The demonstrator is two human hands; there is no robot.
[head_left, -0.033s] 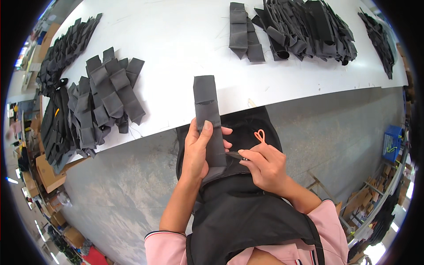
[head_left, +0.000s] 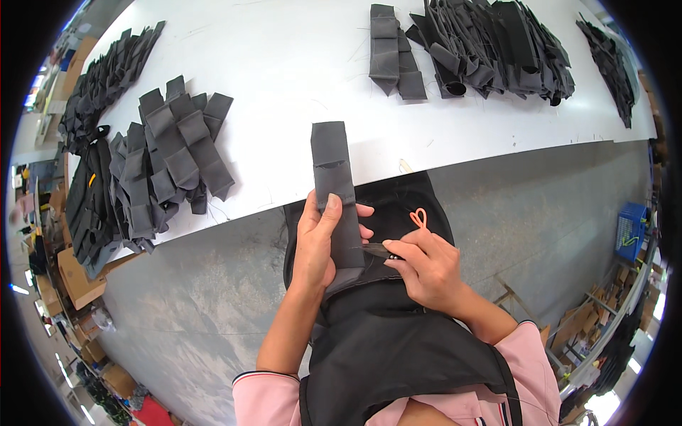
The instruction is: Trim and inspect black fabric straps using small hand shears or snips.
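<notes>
Currently the left hand (head_left: pixel 316 245) grips a grey strip (head_left: pixel 334 192) upright over the table (head_left: pixel 284 71) edge; right hand (head_left: pixel 426 266) pinches snips (head_left: pixel 380 250) at its side. No visible shift between views.

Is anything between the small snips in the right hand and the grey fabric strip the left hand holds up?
Nothing visible. The snips in the right hand already reach the edge of the fabric strip held by the left hand.
</notes>
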